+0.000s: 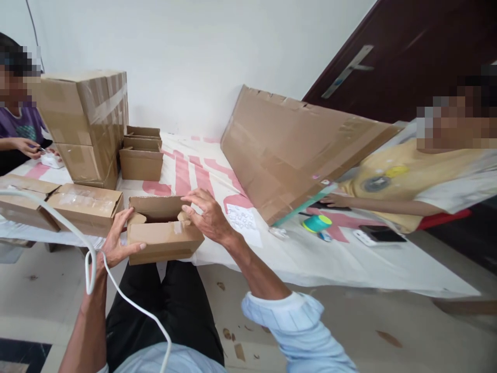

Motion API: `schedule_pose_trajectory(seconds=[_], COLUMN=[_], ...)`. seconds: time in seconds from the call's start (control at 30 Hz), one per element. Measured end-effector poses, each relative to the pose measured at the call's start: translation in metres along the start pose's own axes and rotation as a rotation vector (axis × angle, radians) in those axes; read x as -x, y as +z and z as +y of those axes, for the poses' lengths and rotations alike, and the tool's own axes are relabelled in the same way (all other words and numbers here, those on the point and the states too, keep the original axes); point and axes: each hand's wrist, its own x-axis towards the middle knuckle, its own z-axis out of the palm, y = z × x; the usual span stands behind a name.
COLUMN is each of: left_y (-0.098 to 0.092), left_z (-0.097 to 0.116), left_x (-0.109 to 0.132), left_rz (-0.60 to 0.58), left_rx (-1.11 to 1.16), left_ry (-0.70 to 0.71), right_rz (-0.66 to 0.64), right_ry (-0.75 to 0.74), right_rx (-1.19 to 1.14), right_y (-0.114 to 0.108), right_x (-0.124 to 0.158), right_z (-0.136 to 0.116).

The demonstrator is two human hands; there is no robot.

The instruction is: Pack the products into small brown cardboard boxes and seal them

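A small cardboard box [165, 241] with its top open sits at the table's near edge, just above my lap. My left hand [118, 243] grips its left end, the thumb along the front wall and the fingers by the left side flap. At the other end, my right hand [209, 215] has bent fingers on the top right corner, by the small right flap. The raised back flap [155, 207] stands up behind the opening. The box's inside is mostly hidden from this angle.
Closed cartons [87, 204] stand to the left, before a tall taped carton stack [101, 114]. Open boxes [142, 163] stand behind. A large cardboard sheet [295, 150] leans across the table. A white cable [132, 308] crosses near my left arm. People sit at both sides.
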Motion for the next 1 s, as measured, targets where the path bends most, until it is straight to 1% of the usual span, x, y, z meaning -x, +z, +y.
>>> schedule_pose_trajectory(seconds=[0.07,0.1,0.23,0.3,0.37,0.47,0.63,0.73,0.8,0.87,1.0], left_y=[0.002,0.003,0.006,0.007,0.006,0.004,0.000,0.001,0.002,0.001,-0.002], left_z=[0.002,0.002,-0.001,-0.004,-0.005,-0.002,0.003,0.001,-0.002,-0.004,-0.004], left_x=[0.000,0.000,0.001,0.001,0.001,0.000,-0.005,-0.008,-0.008,-0.007,-0.006], left_rz=[0.018,0.025,0.054,0.056,0.049,0.033,0.005,0.009,0.023,0.036,0.018], left_rx=[0.015,0.022,0.042,0.041,0.035,0.018,-0.041,-0.041,-0.039,-0.045,-0.068], left_ry=[-0.005,-0.005,0.017,0.027,0.034,0.045,0.084,0.114,0.125,0.123,0.111], right_rz=[-0.039,-0.079,-0.332,-0.428,-0.475,-0.497,-0.521,-0.539,-0.538,-0.515,-0.413], right_ry=[-0.006,-0.001,0.093,0.148,0.181,0.217,0.297,0.329,0.375,0.430,0.486], right_rx=[-0.002,-0.019,-0.172,-0.269,-0.334,-0.393,-0.441,-0.451,-0.449,-0.440,-0.459], right_y=[0.002,0.004,0.019,0.027,0.032,0.037,0.037,0.037,0.038,0.040,0.043], right_x=[-0.022,-0.033,-0.074,-0.087,-0.095,-0.099,-0.099,-0.100,-0.101,-0.101,-0.098], right_z=[-0.002,-0.002,-0.006,-0.009,-0.012,-0.014,-0.016,-0.016,-0.016,-0.016,-0.017])
